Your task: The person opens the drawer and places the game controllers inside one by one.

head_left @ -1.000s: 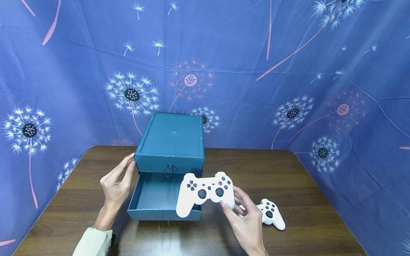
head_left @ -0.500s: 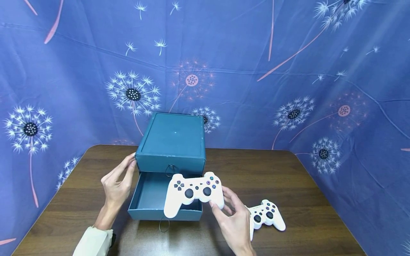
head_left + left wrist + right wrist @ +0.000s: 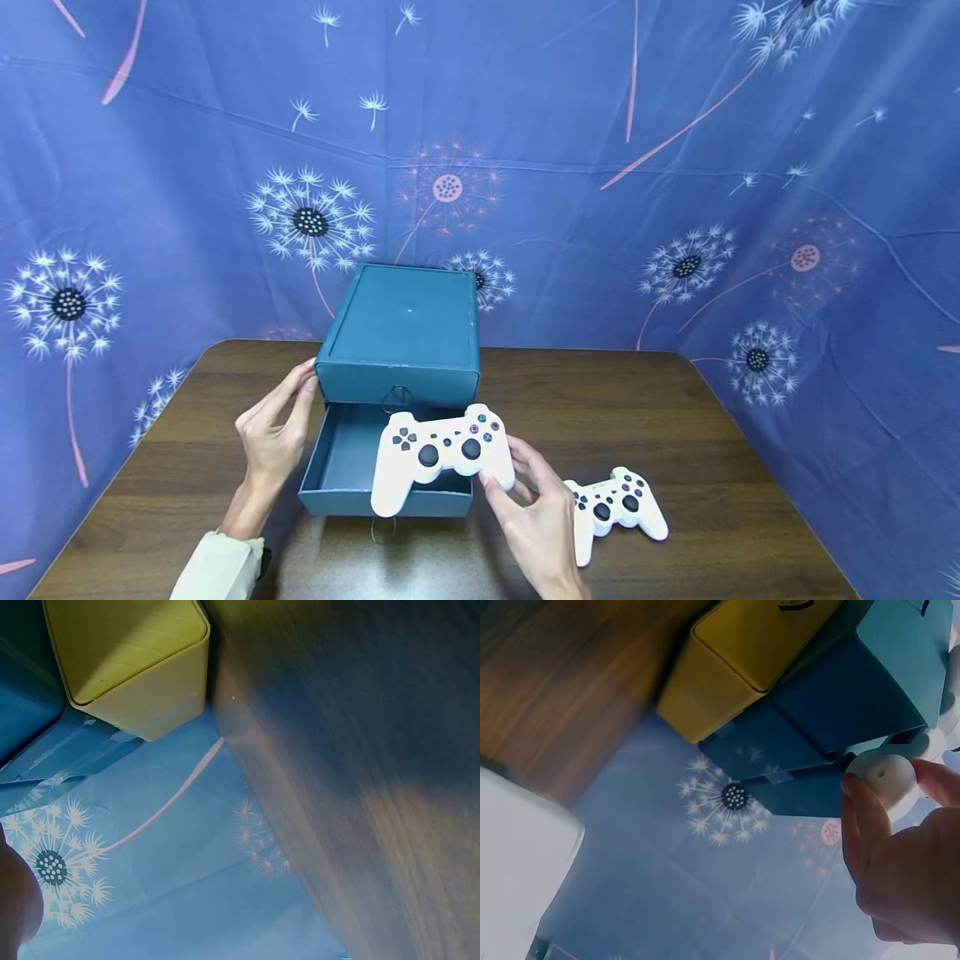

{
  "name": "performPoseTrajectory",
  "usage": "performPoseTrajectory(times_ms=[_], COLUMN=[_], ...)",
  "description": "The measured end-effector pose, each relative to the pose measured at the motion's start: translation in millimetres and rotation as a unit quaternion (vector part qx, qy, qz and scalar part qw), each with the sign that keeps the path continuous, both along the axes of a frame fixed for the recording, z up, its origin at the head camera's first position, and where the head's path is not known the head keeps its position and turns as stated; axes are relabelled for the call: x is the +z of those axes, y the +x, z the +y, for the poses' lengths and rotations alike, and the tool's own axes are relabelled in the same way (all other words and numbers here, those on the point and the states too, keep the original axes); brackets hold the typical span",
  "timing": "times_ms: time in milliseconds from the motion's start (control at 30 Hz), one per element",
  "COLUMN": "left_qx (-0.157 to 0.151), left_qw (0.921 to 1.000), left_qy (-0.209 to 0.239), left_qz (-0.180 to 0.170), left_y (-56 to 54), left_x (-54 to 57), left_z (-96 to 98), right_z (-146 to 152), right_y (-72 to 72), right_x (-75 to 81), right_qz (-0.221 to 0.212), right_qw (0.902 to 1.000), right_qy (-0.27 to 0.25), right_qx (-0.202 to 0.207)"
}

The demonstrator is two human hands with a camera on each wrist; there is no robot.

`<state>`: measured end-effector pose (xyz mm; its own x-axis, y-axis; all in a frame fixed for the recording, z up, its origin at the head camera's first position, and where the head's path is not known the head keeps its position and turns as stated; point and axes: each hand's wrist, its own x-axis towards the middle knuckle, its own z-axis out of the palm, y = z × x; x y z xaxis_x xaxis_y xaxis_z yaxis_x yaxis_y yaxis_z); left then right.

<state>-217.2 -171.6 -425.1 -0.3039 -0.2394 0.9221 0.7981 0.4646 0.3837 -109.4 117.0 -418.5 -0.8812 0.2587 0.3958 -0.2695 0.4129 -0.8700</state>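
My right hand [image 3: 536, 525] grips a white game controller [image 3: 448, 454] by its right handle, thumb in front and fingers behind. The controller is held up over the pulled-out drawer [image 3: 337, 502], covering its right part in the head view. That drawer belongs to a teal drawer cabinet [image 3: 408, 325], whose top drawer is closed. My left hand [image 3: 273, 429] touches the left front edge of the cabinet with extended fingertips. Close to the right hand, a second white controller [image 3: 615, 498] lies on the table.
Beneath the teal part, the wrist views show a yellow section [image 3: 742, 645]. The wooden table [image 3: 720, 450] carries the cabinet and reaches back to a blue dandelion-print curtain [image 3: 555, 250]. A thin ring pull [image 3: 383, 532] hangs from the open drawer's front.
My right hand has moved left with its controller, farther over the open drawer, uncovering more of the second controller. The left hand stays at the cabinet's edge.
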Motion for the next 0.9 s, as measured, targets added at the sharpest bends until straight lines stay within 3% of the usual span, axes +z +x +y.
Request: performPoseTrajectory(times_ms=[167,400,900], left_qx=[-0.001,-0.002,0.004], left_qw=[1.0,1.0,0.9998], left_qy=[-0.002,-0.003,-0.009], left_qz=[-0.001,-0.004,-0.017], left_y=[-0.2,-0.5,-4.2], left_x=[-1.5,-2.8,-8.8], left_z=[-1.4,-2.2,-6.1], right_z=[-7.0,-15.9,-24.7], right_y=[-0.5,-2.4,-5.1], right_x=[1.6,5.9,11.6], right_qz=[-0.008,-0.041,-0.034], right_qw=[0.9997,0.9991,0.9992], right_qy=[-0.014,0.0,0.022], right_qx=[0.02,0.01,-0.004])
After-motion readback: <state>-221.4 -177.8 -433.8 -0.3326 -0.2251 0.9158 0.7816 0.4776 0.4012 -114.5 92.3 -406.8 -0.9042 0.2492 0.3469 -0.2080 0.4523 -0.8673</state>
